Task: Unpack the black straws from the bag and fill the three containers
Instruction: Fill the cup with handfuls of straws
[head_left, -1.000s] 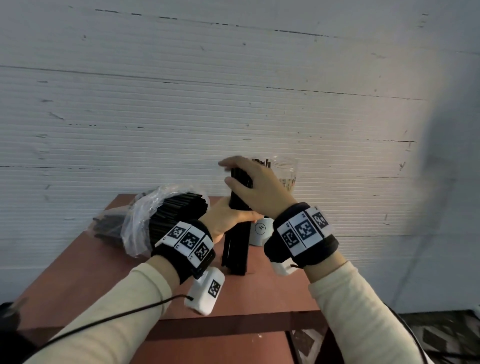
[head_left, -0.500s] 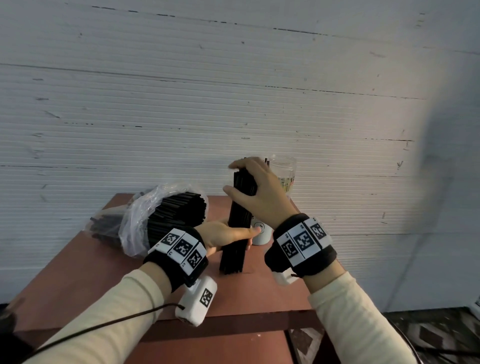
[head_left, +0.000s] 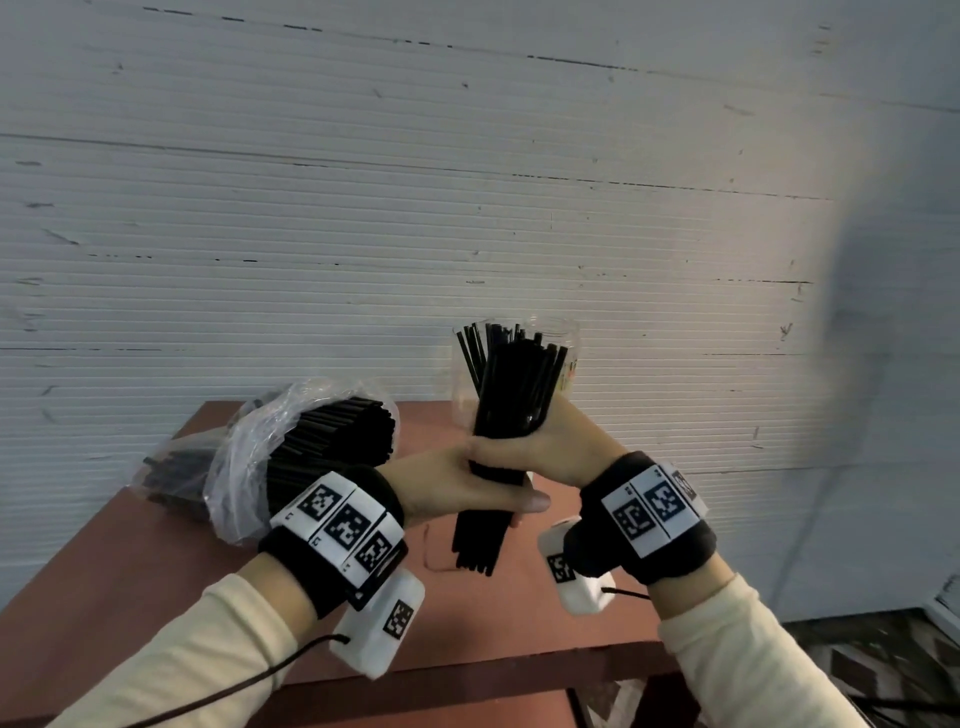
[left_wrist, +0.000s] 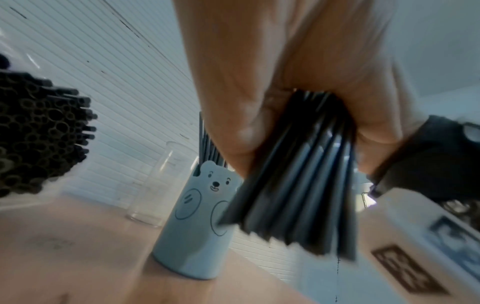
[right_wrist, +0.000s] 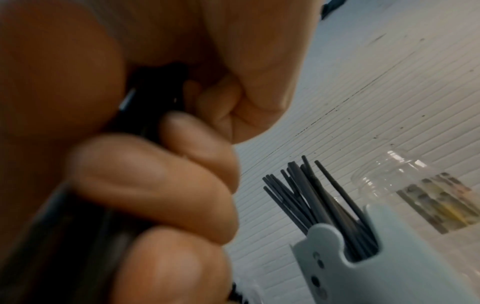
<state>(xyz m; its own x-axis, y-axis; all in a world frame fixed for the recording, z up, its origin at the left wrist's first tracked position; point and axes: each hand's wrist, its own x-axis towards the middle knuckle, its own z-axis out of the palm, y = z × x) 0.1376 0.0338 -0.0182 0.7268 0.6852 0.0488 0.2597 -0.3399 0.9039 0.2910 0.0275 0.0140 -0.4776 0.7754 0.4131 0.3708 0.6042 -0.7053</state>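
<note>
We grip one straw bundle (head_left: 511, 415) in both hands, left (head_left: 457, 486) below right (head_left: 540, 447); its lower ends hang above bare counter (head_left: 519, 608). Bag (head_left: 270, 457) lies left; bear cup (left_wrist: 197, 222) behind.

Left hand (left_wrist: 259, 86) fills the top of the frame, fingers curled tight round a bundle of black straws (left_wrist: 298, 185) that fans out toward five o'clock, its lower ends blurred. Behind it, at six o'clock, a pale blue bear-faced cup (left_wrist: 192, 230) stands upright on the brown table (left_wrist: 64, 246), a few straws poking out of its top. Just beside the cup, toward nine o'clock, sits a clear glass jar (left_wrist: 155, 185). At far nine o'clock, the open ends of the bagged straws (left_wrist: 39, 131) face the camera. A black wristband (left_wrist: 428, 162) shows at three o'clock.
</note>
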